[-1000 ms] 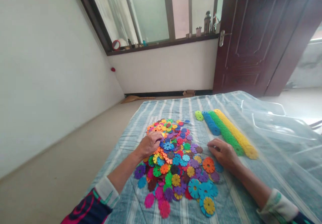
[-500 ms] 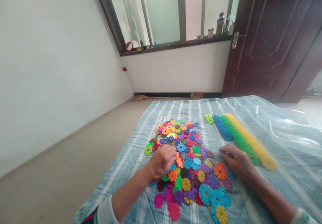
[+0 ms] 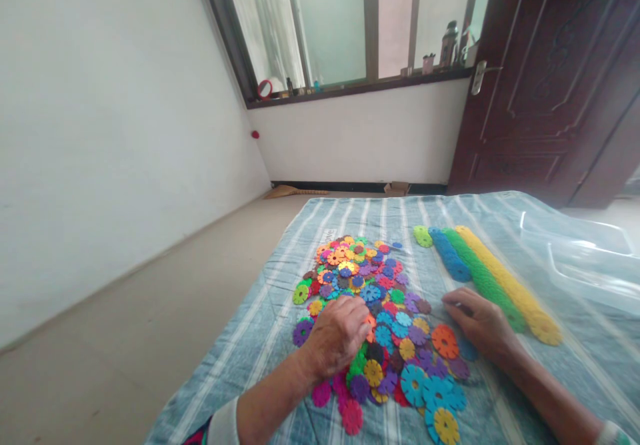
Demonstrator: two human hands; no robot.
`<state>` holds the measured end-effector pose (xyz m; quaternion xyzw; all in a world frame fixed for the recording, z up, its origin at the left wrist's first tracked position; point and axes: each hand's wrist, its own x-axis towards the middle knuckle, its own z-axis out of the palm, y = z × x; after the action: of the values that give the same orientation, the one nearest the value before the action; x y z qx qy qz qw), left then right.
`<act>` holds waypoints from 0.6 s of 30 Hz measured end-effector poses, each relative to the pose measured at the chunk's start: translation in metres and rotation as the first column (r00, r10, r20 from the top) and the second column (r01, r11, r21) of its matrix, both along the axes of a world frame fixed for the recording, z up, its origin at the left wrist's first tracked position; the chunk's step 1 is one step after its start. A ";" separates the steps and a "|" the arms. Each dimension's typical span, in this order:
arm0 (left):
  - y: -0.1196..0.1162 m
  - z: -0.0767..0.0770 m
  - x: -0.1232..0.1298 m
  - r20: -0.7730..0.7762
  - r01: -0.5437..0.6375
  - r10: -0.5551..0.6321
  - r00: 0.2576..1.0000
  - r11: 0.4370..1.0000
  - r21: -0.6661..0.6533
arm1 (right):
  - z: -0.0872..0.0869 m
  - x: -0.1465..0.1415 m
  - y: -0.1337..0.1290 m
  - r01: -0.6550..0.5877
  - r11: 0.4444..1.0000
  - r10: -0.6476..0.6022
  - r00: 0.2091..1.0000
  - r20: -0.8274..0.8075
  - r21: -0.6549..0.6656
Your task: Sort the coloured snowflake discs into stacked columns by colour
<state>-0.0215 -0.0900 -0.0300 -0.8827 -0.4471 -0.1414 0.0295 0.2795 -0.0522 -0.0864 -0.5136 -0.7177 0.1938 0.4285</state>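
Observation:
A loose pile of notched plastic discs (image 3: 375,298) in many colours lies on the striped cloth. My left hand (image 3: 341,332) is over the pile's left side, its fingers curled down among the discs beside an orange one; whatever the fingertips pinch is hidden. To the right of the pile is my right hand (image 3: 477,318), palm down with thumb and fingers drawn together, and I cannot make out anything in them. A blue disc (image 3: 469,350) shows under its wrist side. Past this hand run overlapping rows of blue discs (image 3: 450,255), green discs (image 3: 485,282) and yellow discs (image 3: 510,285).
A yellow-green disc (image 3: 423,236) lies at the blue row's far end. Clear plastic containers (image 3: 590,268) stand at the right. Behind the cloth-covered surface (image 3: 240,338) are a wall, a window ledge (image 3: 360,88) with small items, and a dark red door (image 3: 540,98).
My left hand has moved right and toward me across the pile, uncovering a purple disc and a yellow disc at the left edge. My right hand stays nearly still. The view has shifted slightly.

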 end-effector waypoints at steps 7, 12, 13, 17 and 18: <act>0.028 0.005 -0.017 -0.065 -0.222 0.216 0.974 0.968 -0.113 | 0.003 -0.001 -0.001 0.015 1.000 -0.015 1.000 -0.003 0.015; 0.065 0.012 -0.040 0.046 -0.146 0.162 0.986 0.959 -0.244 | 0.002 -0.001 -0.002 0.017 1.000 -0.017 1.000 -0.008 0.018; 0.073 0.013 -0.044 0.093 -0.141 0.171 0.981 0.952 -0.271 | 0.002 -0.001 -0.002 0.018 1.000 -0.018 1.000 -0.008 0.018; 0.100 0.015 -0.054 0.239 -0.133 0.221 0.945 0.933 -0.335 | 0.003 0.000 -0.002 0.022 0.999 -0.022 1.000 0.000 0.025; 0.105 0.015 -0.056 0.253 -0.132 0.225 0.941 0.932 -0.339 | 0.004 0.000 -0.002 0.025 0.999 -0.025 1.000 0.003 0.029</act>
<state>-0.0772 0.0151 -0.0150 -0.8012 -0.5425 -0.1910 -0.1650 0.2792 -0.0543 -0.0827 -0.5163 -0.7147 0.1772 0.4373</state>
